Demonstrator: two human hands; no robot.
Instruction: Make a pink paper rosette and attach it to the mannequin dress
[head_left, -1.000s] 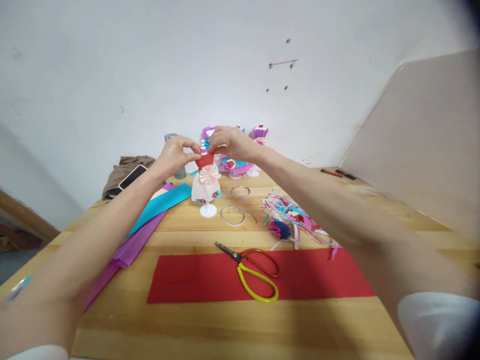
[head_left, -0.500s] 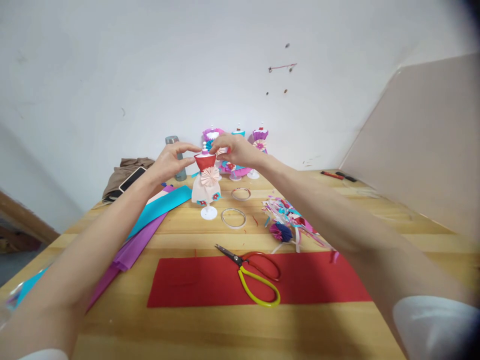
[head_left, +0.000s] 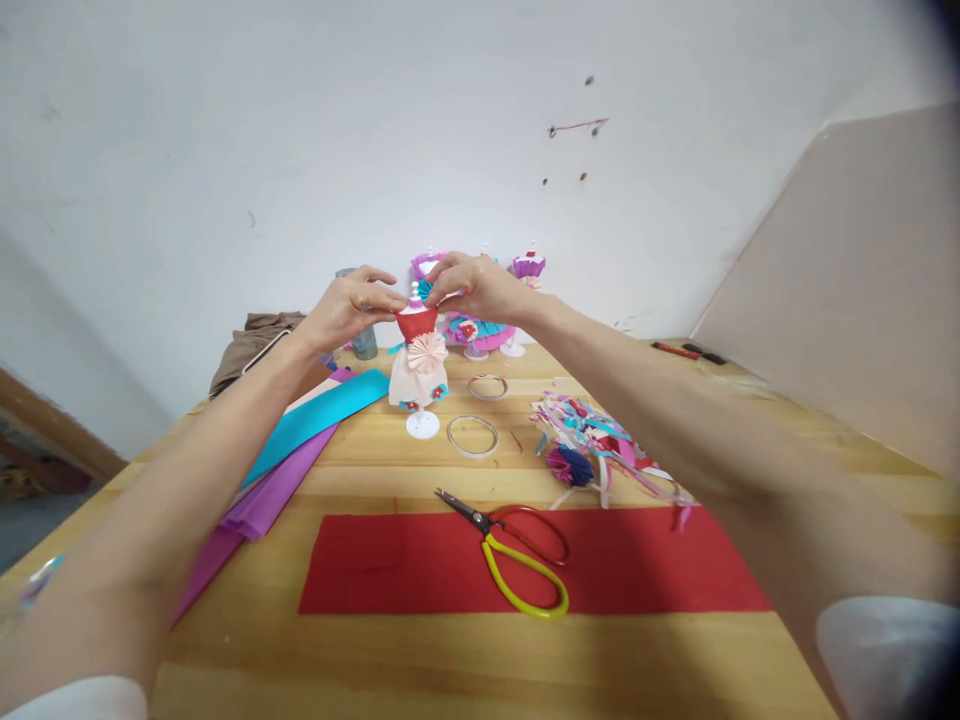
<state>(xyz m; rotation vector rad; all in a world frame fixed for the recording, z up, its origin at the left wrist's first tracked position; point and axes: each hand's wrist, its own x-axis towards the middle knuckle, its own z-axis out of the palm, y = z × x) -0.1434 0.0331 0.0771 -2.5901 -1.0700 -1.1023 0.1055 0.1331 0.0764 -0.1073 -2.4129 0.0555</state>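
A miniature dress form [head_left: 416, 388] stands upright on a round white base, dressed in a red paper bodice [head_left: 417, 325] and a pale skirt. A pleated pale paper rosette [head_left: 427, 353] sits at its waist, with small blue and red flowers at the hem. My left hand [head_left: 352, 305] pinches the bodice's upper edge at the left shoulder. On the opposite shoulder, my right hand [head_left: 474, 285] grips the same bodice between thumb and fingers. Part of each fingertip's contact is hard to make out.
Scissors [head_left: 486, 530] lie on a red paper strip [head_left: 360, 570] in front. Paper scraps [head_left: 581, 430] are heaped at right, blue and purple crepe paper [head_left: 322, 420] at left. Two tape rings [head_left: 472, 437] lie beside the form; other dressed forms [head_left: 529, 268] stand behind.
My left hand's fingers have closed in on the bodice's left shoulder, where they were more spread before. My right hand stays at the other shoulder. The whole view has shifted slightly.
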